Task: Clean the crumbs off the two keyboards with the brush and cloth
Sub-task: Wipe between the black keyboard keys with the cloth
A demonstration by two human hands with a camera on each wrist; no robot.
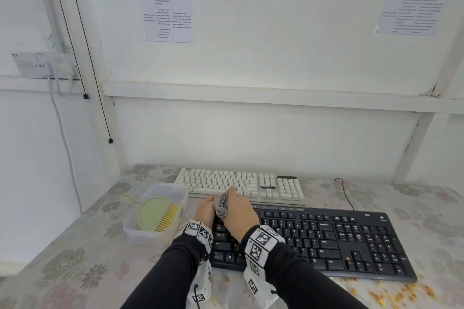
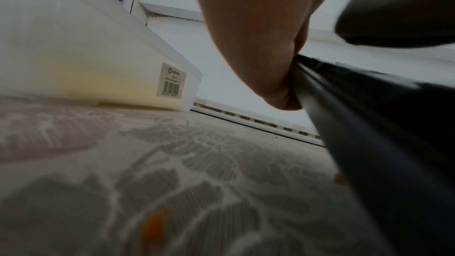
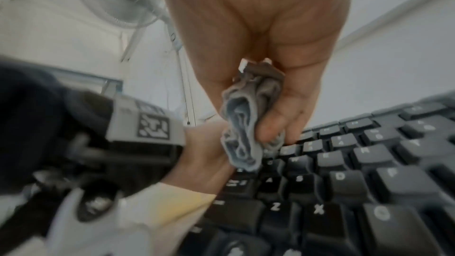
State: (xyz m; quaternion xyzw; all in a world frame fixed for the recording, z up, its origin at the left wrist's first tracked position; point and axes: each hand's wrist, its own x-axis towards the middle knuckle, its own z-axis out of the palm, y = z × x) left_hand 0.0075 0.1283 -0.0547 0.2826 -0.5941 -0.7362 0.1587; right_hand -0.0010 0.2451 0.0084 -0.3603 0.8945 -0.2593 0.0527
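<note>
The black keyboard (image 1: 326, 241) lies at the front of the table, with the white keyboard (image 1: 226, 180) just behind it. My right hand (image 1: 238, 213) grips a bunched grey cloth (image 1: 222, 204) over the black keyboard's upper left keys; in the right wrist view the cloth (image 3: 246, 124) touches the keys near Q and W. My left hand (image 1: 206, 209) holds the black keyboard (image 2: 393, 143) by its left edge, fingers curled against it. The green brush (image 1: 160, 213) with yellow bristles lies in a clear plastic container (image 1: 135, 233) to the left.
Orange crumbs (image 1: 406, 293) are scattered on the floral tablecloth at the front right, and one crumb (image 1: 348, 257) sits by the arrow keys. A black cable (image 1: 345, 190) runs behind the black keyboard. The wall stands close behind the white keyboard.
</note>
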